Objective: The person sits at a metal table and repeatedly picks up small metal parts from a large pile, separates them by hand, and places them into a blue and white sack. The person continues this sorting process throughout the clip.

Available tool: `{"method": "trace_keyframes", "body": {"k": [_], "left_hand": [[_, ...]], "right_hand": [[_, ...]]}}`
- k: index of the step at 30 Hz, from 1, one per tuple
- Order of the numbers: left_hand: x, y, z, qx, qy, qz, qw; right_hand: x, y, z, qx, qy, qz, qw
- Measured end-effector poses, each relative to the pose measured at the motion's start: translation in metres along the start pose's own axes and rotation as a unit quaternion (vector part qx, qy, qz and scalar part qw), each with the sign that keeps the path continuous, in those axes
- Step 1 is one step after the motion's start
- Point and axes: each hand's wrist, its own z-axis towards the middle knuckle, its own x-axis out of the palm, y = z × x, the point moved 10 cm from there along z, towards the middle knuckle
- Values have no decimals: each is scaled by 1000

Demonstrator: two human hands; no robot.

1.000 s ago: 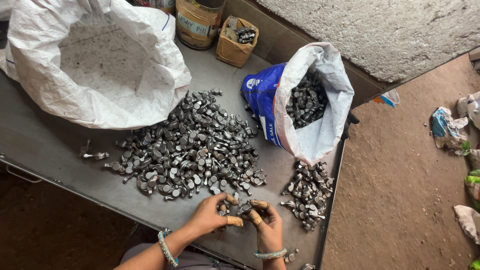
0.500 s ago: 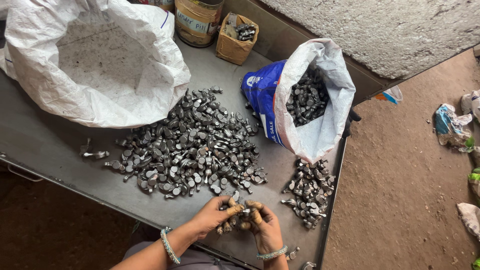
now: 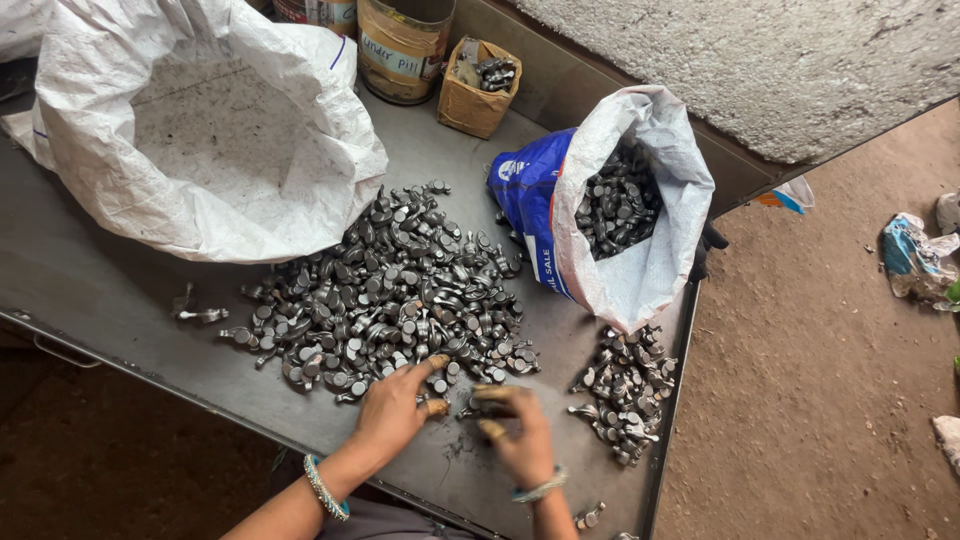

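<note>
There is only one camera, worn on the person's head. It looks steeply down from high up and a bit forward, across the dark tabletop (image 3: 120, 290). The hands sit near the bottom edge, close to the camera. The dirt floor (image 3: 830, 400) fills the right side.

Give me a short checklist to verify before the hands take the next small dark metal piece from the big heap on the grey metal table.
1. Left hand reaches the big heap of small dark metal pieces: ok, fingertips at its near edge.
2. Right hand free: cannot tell, blurred.
3. Small sorted pile of metal pieces separate from the heap: ok, bare grey metal table between them.
4. Blue and white woven sack open: ok, mouth wide, pieces inside.
5. Large white woven sack clear of the hands: ok.
</note>
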Motion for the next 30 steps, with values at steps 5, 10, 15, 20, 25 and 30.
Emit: {"method": "trace_keyframes", "body": {"k": [5,10,15,20,25,30], "left_hand": [[13,8,1,-27,39,13,999],[23,7,1,-16,72,19,997],[20,-1,2,31,53,-4,998],[40,5,-1,-1,117,4,993],[57,5,-12,-1,135,-10,991],[63,16,-19,-42,140,-56,988]], "right_hand": [[19,-3,1,1,-8,-176,984],[17,-74,-23,171,-43,305,936],[39,-99,-60,276,-36,713,644],[45,-91,-69,247,-1,769,590],[47,-97,-72,265,-8,744,613],[43,-101,-76,282,-8,730,623]]}}
